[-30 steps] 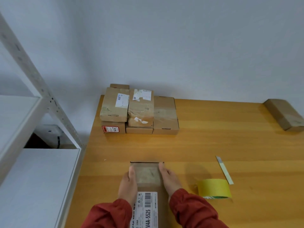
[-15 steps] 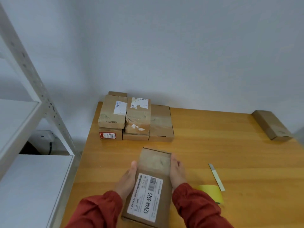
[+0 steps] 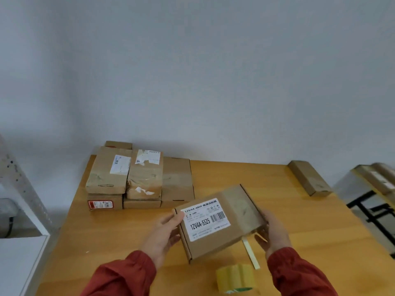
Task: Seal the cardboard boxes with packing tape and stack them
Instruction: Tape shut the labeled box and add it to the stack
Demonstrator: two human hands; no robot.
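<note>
Scuffed, matte cardboard boxes (image 3: 139,178) sat stacked behind and left of the labelled box (image 3: 218,221). The left hand (image 3: 166,231) gripped that flat brown carton's left corner, thumb on top. The right hand (image 3: 275,233) curled round its tape-glazed right end, holding it tilted above the smooth wooden counter (image 3: 245,174). A glossy yellow tape roll (image 3: 235,276) stood on the counter nearer than the labelled box.

box label (image 3: 207,218) "12V4A 48W", "12V4A-5525"

Left hand (image 3: 164,233) and right hand (image 3: 274,232) grip the box (image 3: 219,221).
</note>
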